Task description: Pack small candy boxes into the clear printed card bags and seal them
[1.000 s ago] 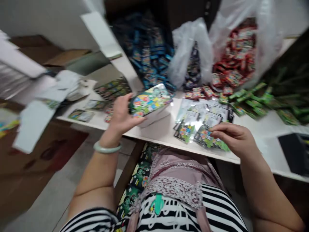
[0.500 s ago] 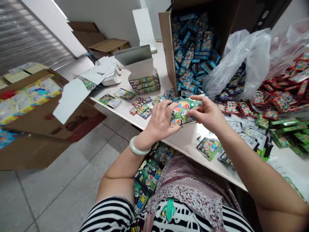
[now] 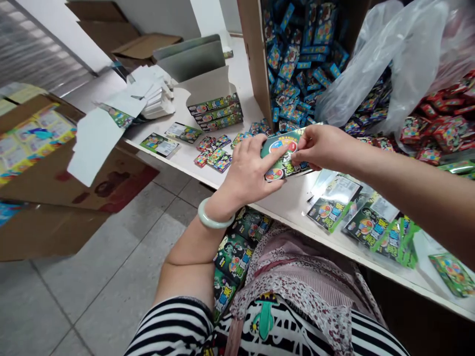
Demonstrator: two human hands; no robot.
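Both of my hands hold one green printed packet (image 3: 284, 157) just above the white table's (image 3: 285, 202) front edge. My left hand (image 3: 249, 170), with a pale bangle on its wrist, grips the packet's left end, fingers curled over it. My right hand (image 3: 321, 146) pinches the packet's right end. Flat green packets (image 3: 365, 225) lie on the table under my right forearm. Small colourful packs (image 3: 213, 153) lie left of my left hand.
An open cardboard box (image 3: 297, 59) full of blue packs stands on the table behind my hands. Clear plastic bags (image 3: 401, 64) with dark and red packs lie to the right. A white display box (image 3: 215, 101) and folded cartons sit at left. More green packets (image 3: 232, 257) fill my lap.
My right hand rose from the flat packets on the table and joined my left hand on the green packet. The view swung left and down.
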